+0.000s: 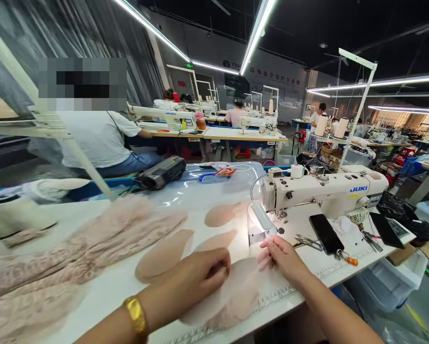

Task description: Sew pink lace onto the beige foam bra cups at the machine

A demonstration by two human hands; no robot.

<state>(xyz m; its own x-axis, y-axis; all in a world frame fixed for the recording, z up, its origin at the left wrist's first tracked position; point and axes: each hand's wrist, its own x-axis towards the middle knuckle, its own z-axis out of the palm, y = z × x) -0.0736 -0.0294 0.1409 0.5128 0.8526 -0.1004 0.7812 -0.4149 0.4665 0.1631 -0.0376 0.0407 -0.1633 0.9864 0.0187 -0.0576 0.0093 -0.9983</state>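
Note:
A sheer, pale beige fabric piece (236,295) lies over the table's front edge, below both hands. My left hand (203,274) is curled closed at its upper left edge, with a gold bracelet on the wrist; its fingertips are partly hidden. Thumb and fingers of my right hand (277,255) pinch the fabric's upper right edge, just in front of the sewing machine's needle area. The white sewing machine (322,191) stands to the right, its lamp lit. Beige rounded cut pieces (166,255) lie flat beyond my left hand.
Pink lace fabric (92,253) spreads over the table's left side. Thread snips (309,242), a black phone (326,233) and keys with an orange tag (346,258) lie right of the needle area. A thread stand (357,110) rises behind. A co-worker (95,138) sits at far left.

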